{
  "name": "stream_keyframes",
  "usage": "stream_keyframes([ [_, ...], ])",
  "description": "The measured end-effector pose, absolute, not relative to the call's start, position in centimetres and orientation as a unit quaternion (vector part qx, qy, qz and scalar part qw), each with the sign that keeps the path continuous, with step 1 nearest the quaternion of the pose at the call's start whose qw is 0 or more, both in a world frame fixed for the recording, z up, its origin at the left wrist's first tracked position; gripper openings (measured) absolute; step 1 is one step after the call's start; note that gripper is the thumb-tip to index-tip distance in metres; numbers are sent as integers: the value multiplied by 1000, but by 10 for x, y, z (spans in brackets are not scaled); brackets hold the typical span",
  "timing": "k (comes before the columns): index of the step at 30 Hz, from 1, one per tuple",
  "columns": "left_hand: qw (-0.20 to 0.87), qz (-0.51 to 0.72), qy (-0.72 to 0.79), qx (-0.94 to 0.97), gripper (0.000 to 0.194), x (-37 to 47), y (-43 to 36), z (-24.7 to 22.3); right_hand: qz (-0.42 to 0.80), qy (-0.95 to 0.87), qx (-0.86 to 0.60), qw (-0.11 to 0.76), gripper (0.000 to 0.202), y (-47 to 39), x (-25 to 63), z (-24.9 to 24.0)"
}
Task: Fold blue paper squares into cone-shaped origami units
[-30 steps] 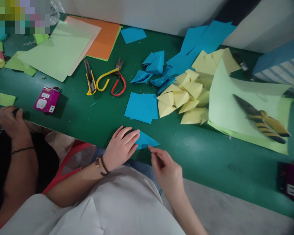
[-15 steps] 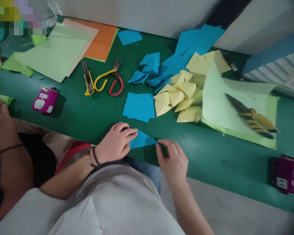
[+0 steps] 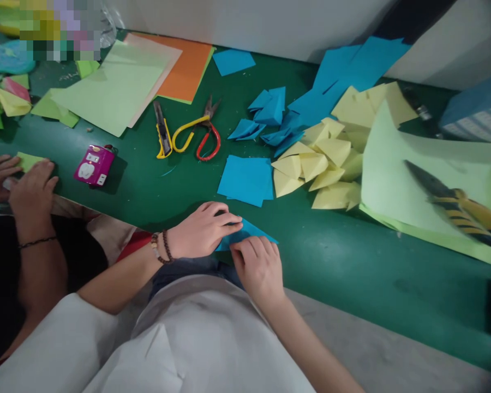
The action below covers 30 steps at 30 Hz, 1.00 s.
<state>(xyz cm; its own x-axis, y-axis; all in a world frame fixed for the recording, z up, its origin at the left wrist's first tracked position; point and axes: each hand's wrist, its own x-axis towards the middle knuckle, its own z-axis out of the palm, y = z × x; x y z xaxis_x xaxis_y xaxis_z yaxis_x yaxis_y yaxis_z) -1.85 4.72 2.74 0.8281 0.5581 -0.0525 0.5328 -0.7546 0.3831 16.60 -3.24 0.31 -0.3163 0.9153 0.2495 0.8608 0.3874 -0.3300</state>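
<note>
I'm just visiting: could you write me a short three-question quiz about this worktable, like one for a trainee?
1. What two colours are the handles of the scissors?

2. What do the pliers lie on?
A. orange sheet
B. pale green sheet
C. purple box

3. True or false: fingers of the person's left hand rest on blue paper.

Key:
1. Yellow and red
2. B
3. True

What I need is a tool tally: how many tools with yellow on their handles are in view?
3: the knife, the scissors just right of it, and the striped tool on the pale green paper at far right. More may be hidden.
</note>
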Motion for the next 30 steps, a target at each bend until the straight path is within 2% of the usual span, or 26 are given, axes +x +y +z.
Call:
stream_keyframes([
  [9,192,38,292,936,36,-18,47,26,89,-824,-523,199,24,-32,147,3],
  [15,196,39,283,938,41,-21,49,25,142,-825,-502,217,20,-39,145,4],
  [18,206,24,269,940,48,-23,53,28,196,-804,-500,257,12,-42,161,5],
  [21,214,14,255,943,59,-25,57,29,162,-763,-565,271,11,-40,180,6],
  [26,217,17,248,944,79,-26,62,29,139,-751,-592,257,12,-37,186,6],
  [30,217,10,246,945,86,-27,62,29,115,-739,-626,221,15,-33,193,2],
])
